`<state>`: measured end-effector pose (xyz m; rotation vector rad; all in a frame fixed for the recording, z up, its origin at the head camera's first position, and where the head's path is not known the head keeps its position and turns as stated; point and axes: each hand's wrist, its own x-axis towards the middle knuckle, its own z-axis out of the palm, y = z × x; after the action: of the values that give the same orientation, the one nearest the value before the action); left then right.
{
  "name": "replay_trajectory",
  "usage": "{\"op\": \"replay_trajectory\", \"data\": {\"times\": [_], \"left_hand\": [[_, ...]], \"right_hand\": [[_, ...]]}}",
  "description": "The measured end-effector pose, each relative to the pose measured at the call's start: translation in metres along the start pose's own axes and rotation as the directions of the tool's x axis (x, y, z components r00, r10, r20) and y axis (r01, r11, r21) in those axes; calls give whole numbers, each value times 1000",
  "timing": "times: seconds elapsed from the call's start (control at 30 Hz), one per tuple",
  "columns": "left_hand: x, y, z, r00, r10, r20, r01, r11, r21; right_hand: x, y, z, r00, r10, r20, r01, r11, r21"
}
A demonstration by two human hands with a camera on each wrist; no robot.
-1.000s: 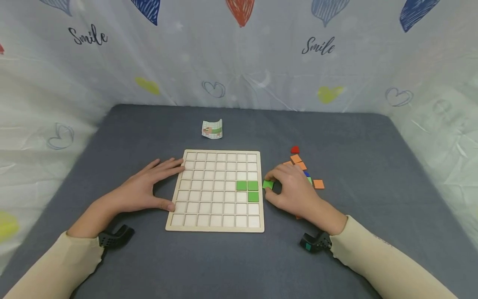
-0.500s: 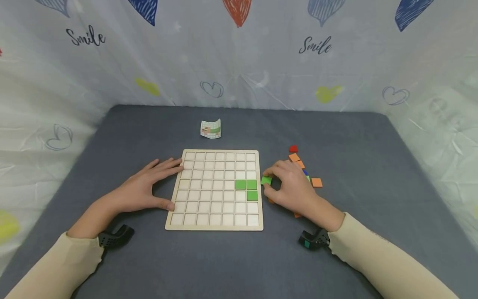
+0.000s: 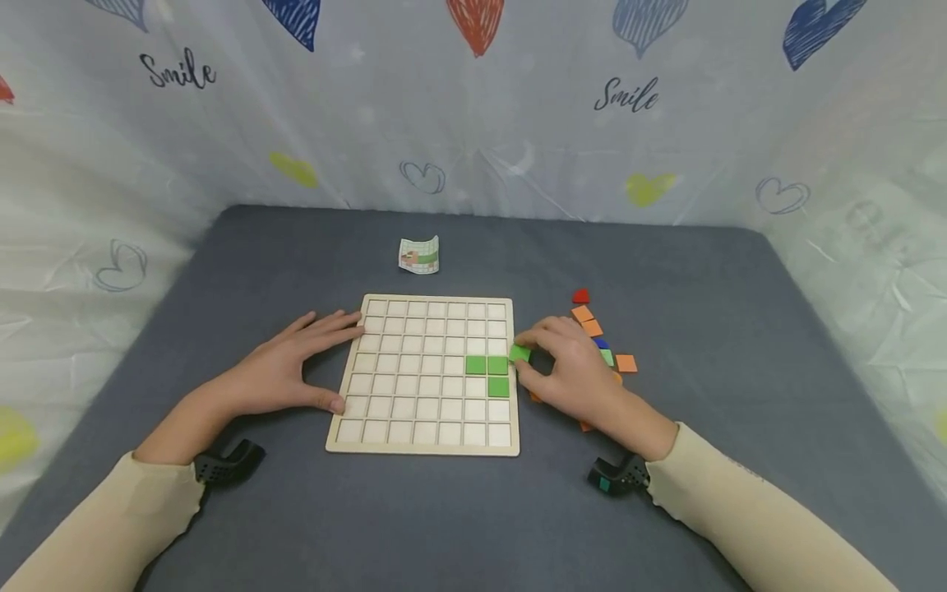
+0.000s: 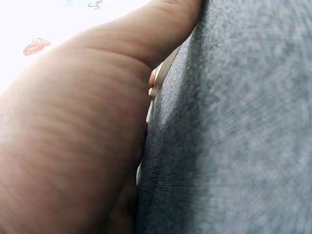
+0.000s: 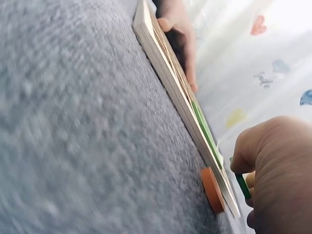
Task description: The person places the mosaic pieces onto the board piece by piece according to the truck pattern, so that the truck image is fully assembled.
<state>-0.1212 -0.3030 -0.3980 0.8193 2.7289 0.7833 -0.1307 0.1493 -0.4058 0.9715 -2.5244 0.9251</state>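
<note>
Tile (image 3: 520, 353), green, pinched between thumb and fingers of right hand (image 3: 565, 358), right of centre in the head view; presumably gripped by opposite edges to leave its underside free. Overlapping the right rim of board (image 3: 422, 449) as seen from above; touching or not, cannot tell. Left hand (image 3: 288, 370), left of centre: nothing grasped, fingers spread, fingertips and thumb at the board's left rim, likely to brace it against sliding.

On board, mid-frame: three greens (image 3: 498, 386) in cells towards the right edge, cornered like an L. Loose pile (image 3: 592, 327), mostly orange, right of centre, partly hidden behind the right hand; probably kept there for short reaches. Red piece (image 3: 580, 296) at its top end. Card (image 3: 418, 255), gridded and curled, upper middle, perhaps for easy viewing.

Beneath all, dark grey cloth (image 3: 444, 526), finely textured close up. Around, pale curtain (image 3: 481, 123) with hearts and "Smile" lettering, creased, brighter at frame sides.
</note>
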Motion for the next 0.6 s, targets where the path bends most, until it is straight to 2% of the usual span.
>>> {"op": "replay_trajectory", "data": {"times": [0.13,0.3,0.43,0.6], "left_hand": [[3,0,0,1000,10,-3,-10,1000,1],[6,1,-1,1000,8,1,-8,1000,1],[4,0,-1,1000,-5,4,5,1000,1],[0,-2,0,1000,-12,-4,12,1000,0]], "right_hand": [[3,-2,2,999,-38,-12,39,999,29],[6,-9,4,999,-51,7,50,997,53],[6,-15,6,997,-72,27,70,994,79],[8,-20,14,990,-134,38,130,986,104]]}}
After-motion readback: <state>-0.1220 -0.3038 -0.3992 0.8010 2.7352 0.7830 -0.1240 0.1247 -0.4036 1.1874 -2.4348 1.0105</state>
